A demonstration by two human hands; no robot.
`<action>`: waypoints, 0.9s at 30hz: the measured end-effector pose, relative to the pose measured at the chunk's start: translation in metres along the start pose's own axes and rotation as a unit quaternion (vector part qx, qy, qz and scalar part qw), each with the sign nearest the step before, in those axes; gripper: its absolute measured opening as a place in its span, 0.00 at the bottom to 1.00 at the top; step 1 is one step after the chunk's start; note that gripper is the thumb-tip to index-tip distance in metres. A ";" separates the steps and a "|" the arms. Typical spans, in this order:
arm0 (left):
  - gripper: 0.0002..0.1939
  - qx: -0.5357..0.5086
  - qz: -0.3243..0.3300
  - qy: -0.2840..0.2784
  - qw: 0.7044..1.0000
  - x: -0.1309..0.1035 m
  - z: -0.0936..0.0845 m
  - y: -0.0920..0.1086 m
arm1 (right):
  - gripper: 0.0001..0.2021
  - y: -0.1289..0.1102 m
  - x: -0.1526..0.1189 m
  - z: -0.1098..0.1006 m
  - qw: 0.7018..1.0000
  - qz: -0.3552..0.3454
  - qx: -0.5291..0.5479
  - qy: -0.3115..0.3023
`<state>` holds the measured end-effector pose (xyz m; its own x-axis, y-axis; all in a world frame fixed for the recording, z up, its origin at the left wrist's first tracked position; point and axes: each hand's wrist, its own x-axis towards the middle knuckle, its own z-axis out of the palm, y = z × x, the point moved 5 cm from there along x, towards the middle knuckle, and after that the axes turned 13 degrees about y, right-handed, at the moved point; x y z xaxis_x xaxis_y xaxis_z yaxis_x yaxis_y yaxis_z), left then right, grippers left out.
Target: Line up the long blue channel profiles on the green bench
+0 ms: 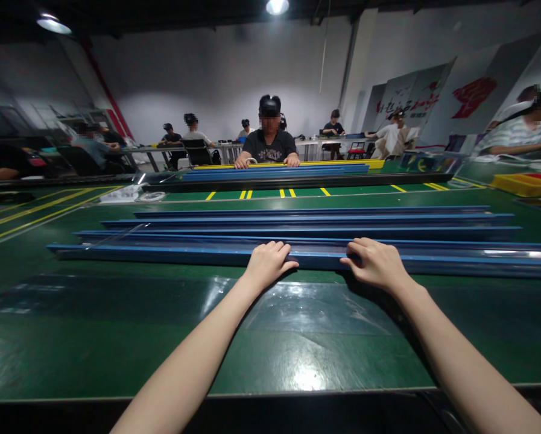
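Observation:
A long blue channel profile (319, 261) lies crosswise on the green table, nearest to me. My left hand (269, 260) grips its near wall, fingers over the top edge and thumb on the front face. To the right, my right hand (374, 260) clasps the same wall, its fingers curled over the edge. Several more blue profiles (297, 231) lie roughly parallel just behind. In front of them a clear plastic sheet (315, 307) is spread flat on the table, partly beneath my forearms.
The green table (161, 355) has yellow tape marks. Farther back lie a black profile (297, 179), more blue strips (270, 173) and a yellow strip (374, 164). A person (270, 141) sits opposite. Yellow and red trays (518, 185) stand at right.

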<state>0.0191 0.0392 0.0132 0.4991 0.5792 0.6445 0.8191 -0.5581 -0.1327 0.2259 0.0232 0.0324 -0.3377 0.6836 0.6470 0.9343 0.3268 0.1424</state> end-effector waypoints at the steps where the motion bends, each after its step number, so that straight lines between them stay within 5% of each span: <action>1: 0.18 0.003 -0.001 0.000 1.000 0.000 0.000 0.000 | 0.14 -0.001 0.000 0.000 1.000 -0.008 0.002 0.002; 14: 0.18 0.015 -0.002 0.006 1.000 0.000 0.000 0.001 | 0.14 -0.039 0.006 0.011 0.994 -0.073 0.054 0.056; 27: 0.20 -0.009 0.004 0.022 1.000 0.002 -0.003 0.001 | 0.14 -0.037 0.011 0.005 0.997 -0.048 0.036 0.043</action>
<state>0.0201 0.0380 0.0161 0.4930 0.5475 0.6762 0.8094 -0.5736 -0.1257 0.1875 0.0217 0.0303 -0.4114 0.5894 0.6952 0.8863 0.4365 0.1544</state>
